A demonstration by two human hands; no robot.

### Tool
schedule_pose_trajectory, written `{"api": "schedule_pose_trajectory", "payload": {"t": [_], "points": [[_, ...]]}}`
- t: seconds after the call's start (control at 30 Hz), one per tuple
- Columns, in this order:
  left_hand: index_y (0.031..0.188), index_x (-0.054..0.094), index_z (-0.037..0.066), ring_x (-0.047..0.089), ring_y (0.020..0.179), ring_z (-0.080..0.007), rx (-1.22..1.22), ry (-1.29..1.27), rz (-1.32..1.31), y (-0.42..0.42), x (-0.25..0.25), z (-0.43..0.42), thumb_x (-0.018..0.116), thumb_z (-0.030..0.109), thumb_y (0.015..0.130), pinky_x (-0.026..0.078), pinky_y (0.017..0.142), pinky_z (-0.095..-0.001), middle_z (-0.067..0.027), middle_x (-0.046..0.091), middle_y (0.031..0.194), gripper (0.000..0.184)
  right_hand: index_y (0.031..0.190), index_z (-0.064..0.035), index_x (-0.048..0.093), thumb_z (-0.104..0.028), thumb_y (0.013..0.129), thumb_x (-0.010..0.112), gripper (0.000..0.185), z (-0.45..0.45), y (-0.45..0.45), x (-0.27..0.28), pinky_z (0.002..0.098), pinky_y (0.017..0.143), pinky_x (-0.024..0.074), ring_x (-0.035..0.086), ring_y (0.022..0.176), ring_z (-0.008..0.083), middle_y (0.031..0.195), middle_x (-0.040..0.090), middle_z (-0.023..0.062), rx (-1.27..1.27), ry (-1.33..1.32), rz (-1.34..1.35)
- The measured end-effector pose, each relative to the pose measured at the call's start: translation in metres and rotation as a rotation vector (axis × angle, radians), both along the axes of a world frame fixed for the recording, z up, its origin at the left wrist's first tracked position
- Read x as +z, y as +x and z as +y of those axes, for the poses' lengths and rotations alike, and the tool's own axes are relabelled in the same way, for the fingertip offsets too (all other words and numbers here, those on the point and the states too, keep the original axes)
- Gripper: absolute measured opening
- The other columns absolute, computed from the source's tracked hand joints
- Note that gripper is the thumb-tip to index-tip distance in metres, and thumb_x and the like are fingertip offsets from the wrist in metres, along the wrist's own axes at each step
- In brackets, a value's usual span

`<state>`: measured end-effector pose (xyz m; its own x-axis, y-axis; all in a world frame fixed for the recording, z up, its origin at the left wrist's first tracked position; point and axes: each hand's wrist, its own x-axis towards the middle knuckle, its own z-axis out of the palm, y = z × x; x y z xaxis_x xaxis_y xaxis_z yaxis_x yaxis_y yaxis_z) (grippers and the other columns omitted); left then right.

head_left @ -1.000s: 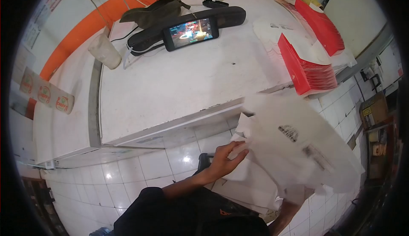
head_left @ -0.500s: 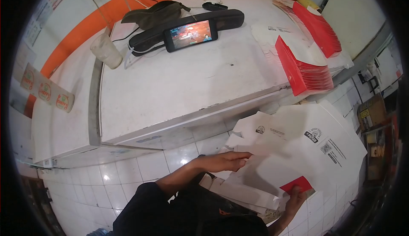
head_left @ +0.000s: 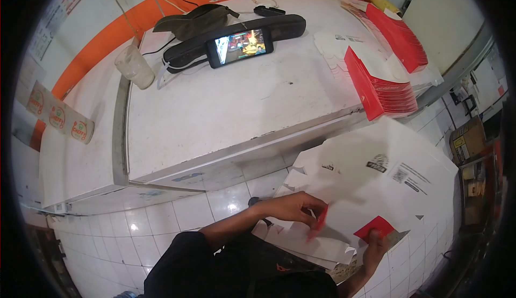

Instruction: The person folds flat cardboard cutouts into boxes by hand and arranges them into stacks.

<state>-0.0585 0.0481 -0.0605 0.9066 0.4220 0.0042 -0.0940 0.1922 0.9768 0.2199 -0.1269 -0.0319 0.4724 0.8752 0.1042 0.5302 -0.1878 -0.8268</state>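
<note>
From where I stand, the printed white card (head_left: 392, 155) lies before the person, near the desk (head_left: 215, 120). The left hand (head_left: 296, 207) pinches a red flap (head_left: 321, 220); the right hand's (head_left: 374, 249) grip holds a red corner (head_left: 372, 226). It looks light, springy, creasable; edges suit holding.

Passable lane over white counter (head_left: 215, 120), between cup (head_left: 134, 68) and red cartons (head_left: 384, 95). Phone (head_left: 240, 47) plus black case (head_left: 290, 27) block the back; cardboard sheet (head_left: 349, 186) crowds front edge, right.
</note>
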Motion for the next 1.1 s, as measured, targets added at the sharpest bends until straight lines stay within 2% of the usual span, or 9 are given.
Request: {"api": "schedule_pose_trajectory", "payload": {"t": [0.1,0.23,0.33,0.47,0.57,0.7,0.8,1.0,1.1], "points": [[0.105,0.069,0.0,0.064,0.08,-0.0121,0.221,0.194,0.145,0.008,0.006,-0.003,0.067,0.017,0.089,0.049,0.076,-0.0291,-0.0104,0.072,0.092,0.023,0.075,-0.0031,0.058,-0.03,0.099,0.056,0.036,-0.001,0.004,-0.01,0.0266,0.059,0.0379,0.05,0.066,0.0082,0.067,0.053,-0.0021,0.114,0.051,-0.186],[0.092,0.07,-0.002,0.064,0.069,-0.0174,0.402,0.222,0.098,0.01,0.023,0.001,0.067,0.019,0.09,0.049,0.069,-0.03,-0.0129,0.07,0.076,0.022,0.079,-0.0036,0.06,-0.029,0.098,0.057,0.032,-0.006,0.013,0.012,0.0271,0.056,0.038,0.049,0.062,0.0087,0.065,0.051,-0.0022,0.422,0.103,0.123],[0.097,0.068,0.0,0.065,0.079,-0.0221,0.355,0.339,0.211,0.017,0.029,0.005,0.07,0.016,0.087,0.05,0.073,-0.0327,-0.0116,0.069,0.084,0.019,0.086,-0.004,0.061,-0.026,0.099,0.056,0.026,0.0,0.031,-0.017,0.0262,0.057,0.0394,0.049,0.063,0.0083,0.072,0.055,-0.0019,0.083,-0.097,-0.049],[0.116,0.059,0.006,0.06,0.096,-0.0265,0.991,0.642,-0.142,0.043,0.045,-0.002,0.077,0.008,0.079,0.052,0.079,-0.035,-0.0107,0.06,0.116,0.041,0.096,-0.0043,0.061,-0.021,0.1,0.054,0.019,0.021,0.024,-0.018,0.0223,0.051,0.0354,0.046,0.061,0.0047,0.08,0.058,-0.0013,-0.23,0.295,0.249],[0.113,0.059,0.003,0.063,0.096,-0.0263,0.918,0.754,-0.272,0.059,0.056,-0.006,0.08,0.008,0.076,0.051,0.08,-0.0352,-0.0126,0.064,0.109,0.043,0.097,-0.003,0.062,-0.023,0.1,0.055,0.021,0.034,0.01,-0.004,0.0227,0.047,0.0325,0.044,0.055,0.0045,0.079,0.06,-0.0004,-0.119,0.37,0.103],[0.109,0.059,0.003,0.061,0.097,-0.0258,0.408,0.382,-0.29,0.085,0.082,-0.009,0.068,0.009,0.087,0.049,0.082,-0.0335,-0.0092,0.062,0.103,0.024,0.102,-0.0017,0.063,-0.032,0.098,0.058,0.031,0.023,0.003,-0.006,0.0219,0.054,0.0353,0.05,0.068,0.0051,0.085,0.061,0.0005,-0.044,0.152,-0.032],[0.107,0.061,0.004,0.061,0.093,-0.0229,0.309,0.461,-0.328,0.091,0.093,-0.004,0.066,0.006,0.088,0.048,0.079,-0.0321,-0.0088,0.062,0.099,0.019,0.103,-0.0011,0.064,-0.035,0.097,0.058,0.035,0.028,-0.017,0.029,0.0231,0.055,0.0356,0.049,0.069,0.0065,0.08,0.057,-0.0006,0.0,0.184,0.192],[0.108,0.062,0.002,0.064,0.088,-0.0172,0.426,0.462,-0.349,0.095,0.104,0.001,0.066,0.004,0.088,0.05,0.079,-0.0295,-0.0078,0.065,0.099,0.02,0.108,-0.0002,0.067,-0.029,0.097,0.056,0.033,0.046,-0.049,0.064,0.0287,0.063,0.0473,0.057,0.071,0.0145,0.079,0.059,0.0012,-0.343,0.528,0.512],[0.109,0.062,0.0,0.064,0.093,-0.0128,0.535,0.124,-0.388,0.095,0.121,0.013,0.067,0.004,0.089,0.052,0.083,-0.0285,-0.0061,0.067,0.102,0.021,0.123,0.001,0.058,-0.026,0.096,0.058,0.038,0.044,-0.053,0.065,0.036,0.079,0.0509,0.062,0.091,0.0251,0.101,0.063,0.0124,-0.294,0.657,0.128]]}}
